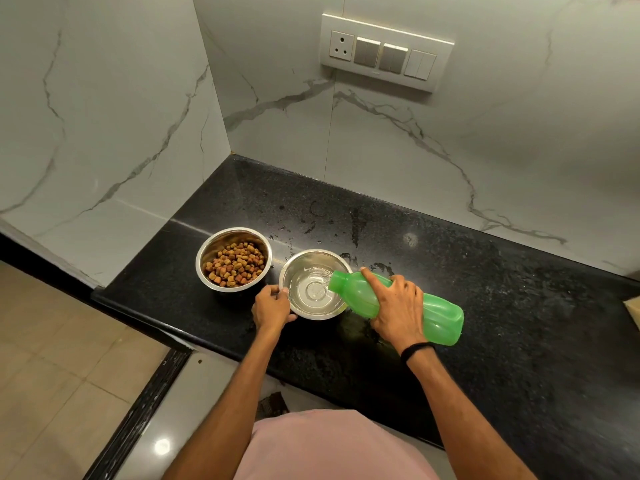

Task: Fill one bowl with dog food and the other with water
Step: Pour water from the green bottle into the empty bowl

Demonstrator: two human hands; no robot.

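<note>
Black granite counter is carrying two steel bowls near its front left corner. The right hand is grasping the tilted green bottle, pouring into the water bowl, while the left hand is gripping that bowl's rim. The kibble bowl, just beside it, is sitting filled. The next move is probably righting the bottle before overflow. Spilled drops are wetting the counter behind the bowls.

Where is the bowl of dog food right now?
In the head view, the dog food bowl sits left of centre on the black counter, close beside the water bowl and on its left.
</note>
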